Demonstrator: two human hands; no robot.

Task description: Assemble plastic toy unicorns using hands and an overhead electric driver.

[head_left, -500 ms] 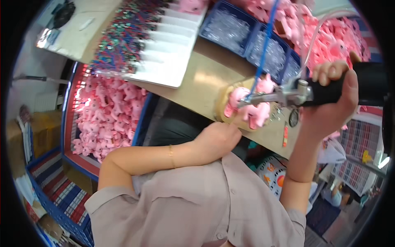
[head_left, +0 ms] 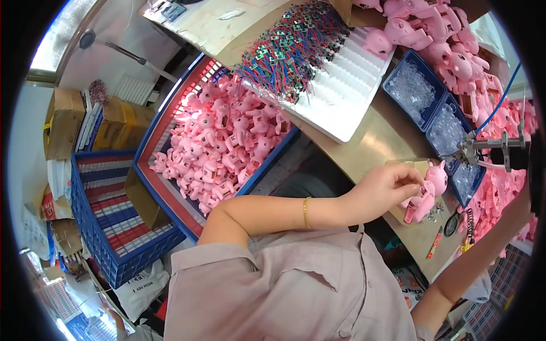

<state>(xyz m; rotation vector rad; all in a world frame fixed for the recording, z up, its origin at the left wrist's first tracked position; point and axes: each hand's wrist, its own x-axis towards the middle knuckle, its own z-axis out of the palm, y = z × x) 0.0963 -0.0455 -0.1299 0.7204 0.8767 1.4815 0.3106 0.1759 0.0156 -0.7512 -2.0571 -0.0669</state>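
Observation:
My left hand (head_left: pixel 388 193) reaches over the workbench, its fingers bent and thumb and fingertips drawn together at the edge of a pink animal toy (head_left: pixel 437 179). Whatever sits in that pinch is too small to make out. The toy lies on a pale yellow block (head_left: pixel 420 165), partly covered by the hand. My right forearm (head_left: pixel 483 244) rises at the right to a black-bodied power tool (head_left: pixel 534 170) with a metal front end and a blue hose. This tool hangs to the right of the toy, apart from it. The fingers of my right hand are hidden there.
Blue trays (head_left: pixel 412 88) of clear plastic parts stand behind the toy, beside heaped pink toys (head_left: pixel 455 57). A white ribbed tray (head_left: pixel 347 102) adjoins wired circuit boards (head_left: pixel 290 51). Left are a crate (head_left: pixel 145 165) of pink toys and a striped-lined blue basket (head_left: pixel 94 227).
The view has swung left. My right hand and the tool have pulled away from the toy to the right. My left hand has come over the toy, its pointing finger now bent in.

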